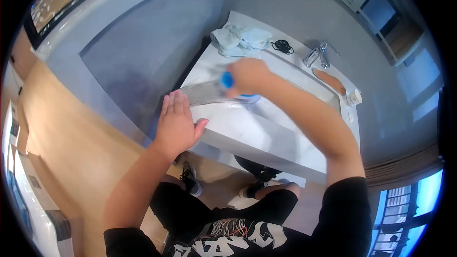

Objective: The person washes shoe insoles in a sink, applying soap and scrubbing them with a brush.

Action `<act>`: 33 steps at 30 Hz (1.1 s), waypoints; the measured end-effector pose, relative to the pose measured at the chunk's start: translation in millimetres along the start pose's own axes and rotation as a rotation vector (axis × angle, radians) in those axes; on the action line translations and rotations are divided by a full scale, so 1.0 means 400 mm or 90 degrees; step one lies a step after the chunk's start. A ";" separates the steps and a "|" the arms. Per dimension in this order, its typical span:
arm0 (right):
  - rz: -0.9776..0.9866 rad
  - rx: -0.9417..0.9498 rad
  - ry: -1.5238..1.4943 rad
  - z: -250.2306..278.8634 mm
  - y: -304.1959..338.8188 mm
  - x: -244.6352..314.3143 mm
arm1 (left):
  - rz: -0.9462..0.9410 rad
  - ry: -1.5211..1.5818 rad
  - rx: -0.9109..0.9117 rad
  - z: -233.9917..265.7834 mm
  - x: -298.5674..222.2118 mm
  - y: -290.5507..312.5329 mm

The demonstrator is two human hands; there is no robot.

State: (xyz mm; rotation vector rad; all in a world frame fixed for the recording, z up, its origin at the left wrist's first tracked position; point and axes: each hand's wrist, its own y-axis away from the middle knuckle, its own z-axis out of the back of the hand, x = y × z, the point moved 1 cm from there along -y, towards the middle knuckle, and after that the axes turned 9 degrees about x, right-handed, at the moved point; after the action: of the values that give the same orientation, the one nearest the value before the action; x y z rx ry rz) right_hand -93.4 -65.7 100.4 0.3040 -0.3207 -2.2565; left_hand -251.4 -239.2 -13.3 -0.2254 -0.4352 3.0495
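My left hand (176, 123) lies flat with its fingers stretched out, the fingertips pressing on the near left end of a long, flat grey piece (204, 93). That piece lies across the white counter beside the sink, and its exact kind cannot be made out. Over its right end, my right hand (250, 77) is closed around a blue scrub brush (226, 80), smeared by motion. Most of the brush is hidden by the fingers.
The white sink (328, 96) lies to the right, with a chrome faucet (314, 56) behind it. A pale blue cloth (240, 40), a coiled black cord (283, 46), a brown insole (329, 81) and a paper cup (353, 97) rest along the back edge. A grey wall (162, 43) borders the counter's left.
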 end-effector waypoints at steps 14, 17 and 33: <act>0.060 -0.025 0.005 0.013 -0.085 0.168 | 0.010 -0.020 0.033 -0.026 0.017 0.008; 0.023 -0.045 -0.019 0.002 -0.037 0.080 | 0.004 -0.035 -0.008 -0.007 0.010 0.014; -0.124 0.049 -0.034 -0.014 -0.016 -0.016 | -0.016 0.008 -0.018 -0.018 -0.001 -0.004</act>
State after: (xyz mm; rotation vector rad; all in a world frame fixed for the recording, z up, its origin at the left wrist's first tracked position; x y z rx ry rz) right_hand -92.1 -57.5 93.6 0.3269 -0.4230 -2.4509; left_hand -250.0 -235.7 -19.4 -0.2394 -0.4767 3.0174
